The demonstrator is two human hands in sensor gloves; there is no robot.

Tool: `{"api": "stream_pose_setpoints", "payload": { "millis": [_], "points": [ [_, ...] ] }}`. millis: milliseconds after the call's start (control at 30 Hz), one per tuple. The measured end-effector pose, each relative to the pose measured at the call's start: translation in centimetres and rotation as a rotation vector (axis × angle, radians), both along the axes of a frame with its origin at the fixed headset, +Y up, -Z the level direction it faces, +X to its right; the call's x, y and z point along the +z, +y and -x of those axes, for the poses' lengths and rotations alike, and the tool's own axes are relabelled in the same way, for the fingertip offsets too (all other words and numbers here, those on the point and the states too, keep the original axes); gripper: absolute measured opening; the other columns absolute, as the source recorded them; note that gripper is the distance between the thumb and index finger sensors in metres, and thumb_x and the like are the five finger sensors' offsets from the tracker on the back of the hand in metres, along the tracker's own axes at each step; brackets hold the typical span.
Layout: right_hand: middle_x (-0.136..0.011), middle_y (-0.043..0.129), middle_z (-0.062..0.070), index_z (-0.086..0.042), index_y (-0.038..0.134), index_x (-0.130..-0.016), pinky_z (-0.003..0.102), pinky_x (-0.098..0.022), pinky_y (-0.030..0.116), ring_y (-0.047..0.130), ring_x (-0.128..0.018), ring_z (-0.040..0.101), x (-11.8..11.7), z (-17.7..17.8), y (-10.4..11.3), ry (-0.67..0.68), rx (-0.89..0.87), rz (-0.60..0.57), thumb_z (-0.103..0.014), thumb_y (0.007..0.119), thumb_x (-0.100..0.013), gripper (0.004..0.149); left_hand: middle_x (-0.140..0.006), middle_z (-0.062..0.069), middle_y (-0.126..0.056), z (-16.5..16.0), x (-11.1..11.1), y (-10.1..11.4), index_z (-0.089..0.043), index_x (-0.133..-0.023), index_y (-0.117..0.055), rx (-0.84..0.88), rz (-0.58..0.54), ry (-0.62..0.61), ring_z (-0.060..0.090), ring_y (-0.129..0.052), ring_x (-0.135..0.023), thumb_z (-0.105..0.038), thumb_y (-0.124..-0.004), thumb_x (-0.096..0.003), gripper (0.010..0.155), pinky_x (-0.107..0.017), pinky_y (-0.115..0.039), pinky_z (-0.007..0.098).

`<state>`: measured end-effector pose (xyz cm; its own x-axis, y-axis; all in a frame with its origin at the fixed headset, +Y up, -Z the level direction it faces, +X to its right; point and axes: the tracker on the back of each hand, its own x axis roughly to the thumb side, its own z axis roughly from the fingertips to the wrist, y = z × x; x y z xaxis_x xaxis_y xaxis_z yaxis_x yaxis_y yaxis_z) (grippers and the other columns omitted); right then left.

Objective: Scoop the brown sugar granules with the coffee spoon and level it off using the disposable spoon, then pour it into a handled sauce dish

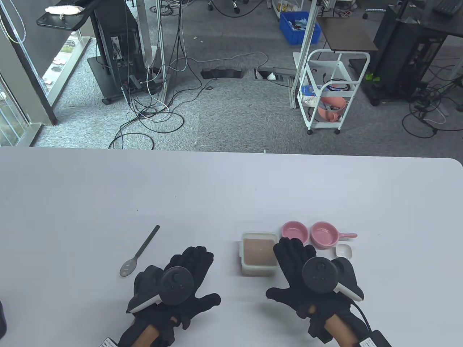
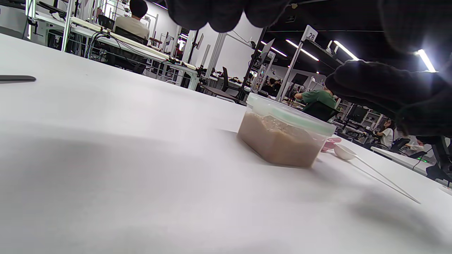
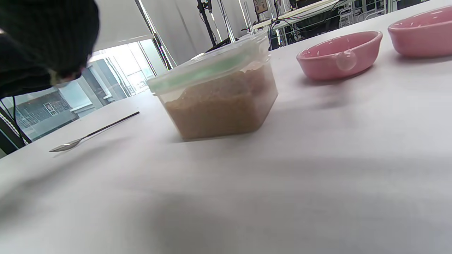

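A clear plastic tub of brown sugar (image 1: 257,253) (image 2: 286,139) (image 3: 219,98) stands between my hands. The metal coffee spoon (image 1: 139,253) (image 3: 91,134) lies on the table to the left of my left hand (image 1: 197,265), untouched. My right hand (image 1: 289,264) lies spread just right of the tub, its fingers at the tub's right edge, and holds nothing. The white disposable spoon (image 1: 343,250) (image 2: 348,153) lies partly hidden beside the right hand. The pink handled sauce dish (image 1: 323,235) (image 3: 423,31) sits behind it. My left hand is flat and spread, holding nothing.
A second pink dish (image 1: 294,232) (image 3: 339,54) without a visible handle sits just left of the handled one, behind the tub. The white table (image 1: 144,195) stretches far to the back and left. A dark object (image 1: 1,320) shows at the left edge.
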<state>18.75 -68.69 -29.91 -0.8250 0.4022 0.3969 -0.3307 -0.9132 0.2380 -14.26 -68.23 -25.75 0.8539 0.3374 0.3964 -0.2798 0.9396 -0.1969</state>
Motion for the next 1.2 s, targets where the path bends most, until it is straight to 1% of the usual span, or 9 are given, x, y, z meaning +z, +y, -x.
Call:
{"api": "stream_pose_setpoints", "payload": {
  "millis": [100,267,400,633,767,900,967,1067,1200],
  "points": [
    [-0.118,0.009,0.004,-0.027,0.017,-0.110,0.049,-0.075,0.003,0.007,-0.111,0.031,-1.7,0.5,-0.1,0.002,0.066,0.040,-0.063,0.088,-0.039,0.107,-0.125,-0.001,-0.034,0.0,0.0,0.0,-0.030,-0.116,-0.032,0.002,-0.001,0.001,0.031,-0.042,-0.120,-0.084,-0.061,-0.0378,0.100,-0.084,-0.038,0.048],
    [-0.116,0.004,0.004,-0.027,0.012,-0.109,0.049,-0.074,0.001,0.002,-0.110,0.031,-3.5,1.7,-0.4,0.016,0.111,0.082,-0.064,0.091,-0.037,0.113,-0.125,-0.001,-0.034,0.1,-0.1,0.1,-0.030,-0.116,-0.032,0.005,-0.003,0.003,0.031,-0.042,-0.120,-0.084,-0.061,-0.0379,0.100,-0.084,-0.038,0.048],
    [-0.116,0.003,0.004,-0.027,0.011,-0.108,0.049,-0.074,0.000,0.001,-0.110,0.031,-4.8,3.1,-1.2,0.035,0.197,0.109,-0.064,0.092,-0.036,0.115,-0.125,-0.001,-0.034,0.0,-0.1,0.0,-0.030,-0.116,-0.032,0.003,-0.002,0.001,0.031,-0.042,-0.119,-0.084,-0.061,-0.0378,0.100,-0.084,-0.038,0.048],
    [-0.116,0.005,0.005,-0.026,0.012,-0.108,0.050,-0.074,0.002,0.005,-0.111,0.032,-6.8,4.2,-2.0,0.047,0.240,0.144,-0.061,0.095,-0.035,0.116,-0.125,-0.001,-0.034,0.0,-0.1,0.0,-0.030,-0.116,-0.032,-0.001,0.006,-0.004,0.031,-0.042,-0.120,-0.084,-0.061,-0.0380,0.099,-0.084,-0.038,0.048],
    [-0.117,0.010,0.007,-0.026,0.015,-0.109,0.052,-0.075,0.005,0.012,-0.112,0.034,-7.3,4.3,-2.3,0.052,0.246,0.125,-0.057,0.096,-0.037,0.112,-0.125,-0.001,-0.035,0.1,-0.1,0.0,-0.030,-0.116,-0.033,0.000,0.009,-0.002,0.031,-0.042,-0.119,-0.084,-0.061,-0.0381,0.099,-0.084,-0.038,0.048],
    [-0.119,0.017,0.006,-0.027,0.021,-0.110,0.054,-0.076,0.009,0.019,-0.113,0.035,-7.6,4.2,-2.4,0.053,0.208,0.119,-0.055,0.098,-0.036,0.111,-0.125,-0.001,-0.035,0.1,-0.2,0.0,-0.030,-0.116,-0.033,0.001,0.011,0.000,0.031,-0.042,-0.119,-0.084,-0.061,-0.0381,0.099,-0.084,-0.038,0.048],
    [-0.119,0.025,0.007,-0.025,0.028,-0.111,0.055,-0.078,0.016,0.029,-0.112,0.037,-7.7,4.2,-2.3,0.064,0.201,0.063,-0.055,0.101,-0.034,0.110,-0.124,-0.001,-0.035,0.1,-0.2,0.0,-0.030,-0.116,-0.033,0.000,0.012,0.001,0.031,-0.042,-0.119,-0.084,-0.061,-0.0382,0.099,-0.084,-0.038,0.048],
    [-0.119,0.028,0.009,-0.024,0.032,-0.111,0.054,-0.078,0.018,0.032,-0.112,0.039,-7.6,4.1,-2.3,0.067,0.158,0.063,-0.052,0.103,-0.033,0.110,-0.125,-0.001,-0.035,0.0,-0.2,0.0,-0.030,-0.116,-0.033,-0.003,0.014,-0.001,0.031,-0.042,-0.119,-0.084,-0.061,-0.0382,0.099,-0.084,-0.038,0.048],
    [-0.118,0.030,0.010,-0.021,0.035,-0.111,0.054,-0.078,0.019,0.035,-0.110,0.041,-7.3,3.8,-2.4,0.075,0.096,0.031,-0.051,0.105,-0.032,0.109,-0.124,-0.002,-0.035,0.0,-0.2,0.0,-0.030,-0.116,-0.033,-0.002,0.014,-0.003,0.031,-0.042,-0.119,-0.084,-0.061,-0.0381,0.099,-0.084,-0.038,0.048]
  ]
}}
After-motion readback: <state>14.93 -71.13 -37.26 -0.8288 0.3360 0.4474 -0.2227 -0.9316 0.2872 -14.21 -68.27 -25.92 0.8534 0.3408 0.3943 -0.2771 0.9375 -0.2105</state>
